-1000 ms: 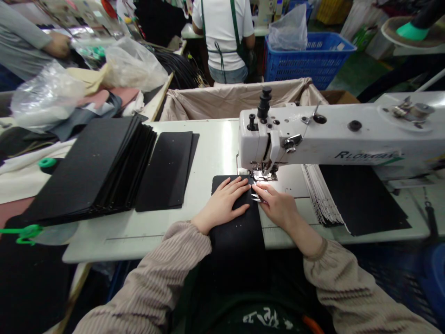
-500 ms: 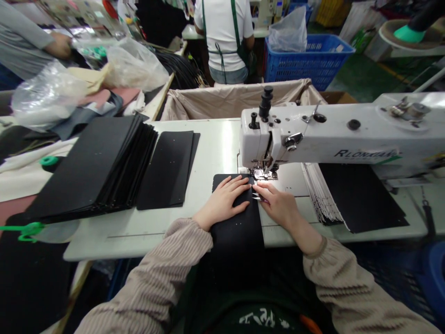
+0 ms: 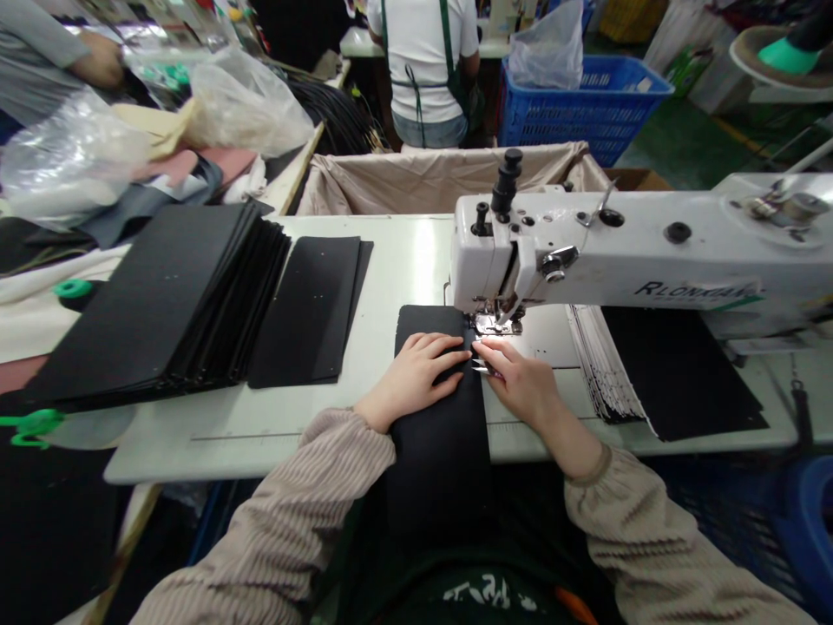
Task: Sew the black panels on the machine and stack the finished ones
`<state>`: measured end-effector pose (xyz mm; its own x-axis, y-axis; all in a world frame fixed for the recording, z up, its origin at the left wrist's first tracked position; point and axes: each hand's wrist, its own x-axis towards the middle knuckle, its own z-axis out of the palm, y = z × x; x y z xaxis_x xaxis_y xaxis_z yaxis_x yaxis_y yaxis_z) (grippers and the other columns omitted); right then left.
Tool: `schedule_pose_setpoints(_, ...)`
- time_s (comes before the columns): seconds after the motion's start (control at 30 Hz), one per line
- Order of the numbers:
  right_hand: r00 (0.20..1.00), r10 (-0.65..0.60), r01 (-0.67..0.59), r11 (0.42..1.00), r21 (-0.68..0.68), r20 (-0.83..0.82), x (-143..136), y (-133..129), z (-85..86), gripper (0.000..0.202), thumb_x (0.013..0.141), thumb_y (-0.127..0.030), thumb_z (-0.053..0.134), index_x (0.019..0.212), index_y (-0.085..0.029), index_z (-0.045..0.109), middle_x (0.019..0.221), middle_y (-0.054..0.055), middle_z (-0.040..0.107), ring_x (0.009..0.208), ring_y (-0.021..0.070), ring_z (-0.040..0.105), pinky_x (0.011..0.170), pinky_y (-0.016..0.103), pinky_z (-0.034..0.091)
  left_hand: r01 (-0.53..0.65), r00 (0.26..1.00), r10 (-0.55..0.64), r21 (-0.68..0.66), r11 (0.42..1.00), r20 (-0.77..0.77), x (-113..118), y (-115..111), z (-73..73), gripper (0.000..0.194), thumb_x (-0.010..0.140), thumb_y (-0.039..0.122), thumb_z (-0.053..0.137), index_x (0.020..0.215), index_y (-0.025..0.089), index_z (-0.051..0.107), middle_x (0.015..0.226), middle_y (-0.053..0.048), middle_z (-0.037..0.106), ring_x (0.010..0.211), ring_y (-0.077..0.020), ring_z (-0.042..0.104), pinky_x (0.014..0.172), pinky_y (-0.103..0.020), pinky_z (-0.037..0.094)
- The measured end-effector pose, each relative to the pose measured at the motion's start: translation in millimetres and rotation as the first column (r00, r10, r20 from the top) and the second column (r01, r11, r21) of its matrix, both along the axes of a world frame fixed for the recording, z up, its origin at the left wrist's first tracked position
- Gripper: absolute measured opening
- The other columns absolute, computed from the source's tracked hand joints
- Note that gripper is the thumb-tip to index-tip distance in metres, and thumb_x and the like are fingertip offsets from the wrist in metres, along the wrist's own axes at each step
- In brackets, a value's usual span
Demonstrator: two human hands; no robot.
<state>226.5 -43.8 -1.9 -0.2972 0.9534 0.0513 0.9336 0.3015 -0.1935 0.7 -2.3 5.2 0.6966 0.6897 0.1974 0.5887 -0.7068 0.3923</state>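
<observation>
A black panel (image 3: 439, 460) lies lengthwise on the machine table, its right edge at the presser foot (image 3: 495, 324) of a white sewing machine (image 3: 599, 252). Its near end hangs over the table edge toward my lap. My left hand (image 3: 420, 378) rests flat on the panel with the fingers spread. Beside the panel's right edge, just in front of the presser foot, my right hand (image 3: 524, 378) is closed around thread snips (image 3: 482, 368). The blades point left, and the handle is mostly hidden in the palm. The right index fingertip is at the panel's edge.
To the left stand a tall stack of black panels (image 3: 162, 286) and a smaller pile (image 3: 309, 308). More panels with pale edges (image 3: 677, 373) lie under the machine arm. Behind the table are a cloth-lined bin (image 3: 390, 187), a blue crate (image 3: 586, 113) and a seated person (image 3: 426, 69).
The black panel has moved forward, away from me, along the presser foot. Both hands stay in nearly the same place by the needle, and the snips remain in my right hand.
</observation>
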Motion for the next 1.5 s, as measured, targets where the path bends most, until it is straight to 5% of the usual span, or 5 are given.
schedule_pose_setpoints(1.5,1.000,-0.001,0.001,1.000,0.003,-0.021,1.7,-0.1,-3.8,0.047,0.096,-0.031,0.042,0.143,-0.034,0.049,0.145,0.001,0.052,0.105,0.0201,0.065,0.077,0.031,0.054,-0.015,1.000,0.014,0.021,1.000,0.017,0.8,-0.9,-2.8,0.036,0.094,0.027,0.053,0.128,0.030,0.061,0.135,-0.006,0.056,0.125,-0.0259,0.049,0.104,-0.045,0.037)
